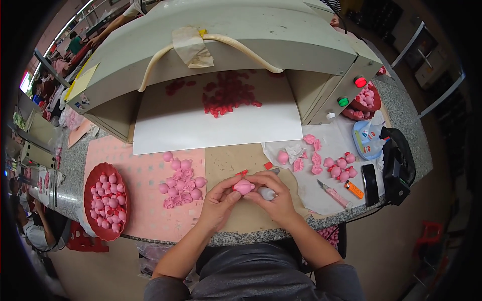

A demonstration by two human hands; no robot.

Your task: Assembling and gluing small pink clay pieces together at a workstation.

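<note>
Pinching one pink ball at frame centre with the left hand; steadying its right side with fingertips of the right hand, curled round one whitish bottle. Showing one red bit at its upper edge, perhaps attached, can't tell. Probably partway through, judging by the stock: likely finished, many overlapping balls in a red bowl at left, uncountable. Likely left to do: at least seven on the pink mat left of centre, at least six in a cluster at right, plus an uncountable red heap, upper centre.
</note>
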